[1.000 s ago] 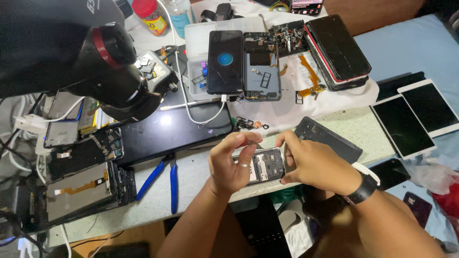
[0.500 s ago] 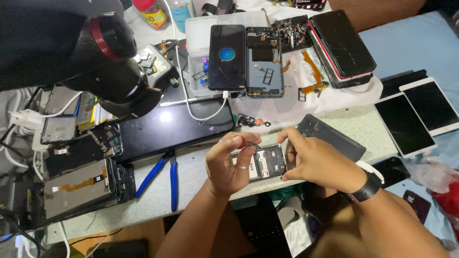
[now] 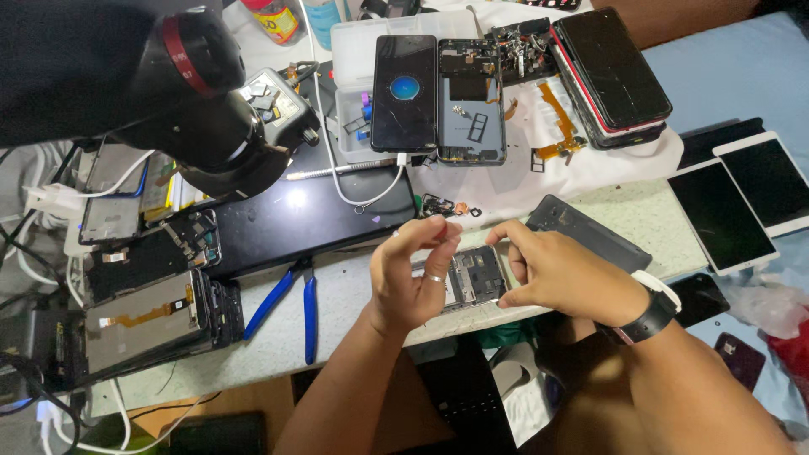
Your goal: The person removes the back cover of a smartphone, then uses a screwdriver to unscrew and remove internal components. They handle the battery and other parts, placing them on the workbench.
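Note:
An opened phone (image 3: 472, 282) with its back off and its inner parts showing lies at the near edge of the work table (image 3: 354, 307). My left hand (image 3: 409, 278) grips its left side, with thumb and forefinger pinched together just above it. My right hand (image 3: 560, 274), with a black wristband, holds the phone's right end by thumb and forefinger. A dark grey back cover (image 3: 590, 232) lies just behind my right hand.
Blue-handled pliers (image 3: 291, 299) lie left of my hands. A black tablet (image 3: 312, 219) sits behind them, with a microscope head (image 3: 198, 109) above. Dismantled phones (image 3: 147, 316) lie at far left, and another (image 3: 438, 93) at the back. Two white tablets (image 3: 746, 198) are at right.
The view has drifted slightly. My left thumb and forefinger have risen and pinched above the phone. My right hand keeps its hold.

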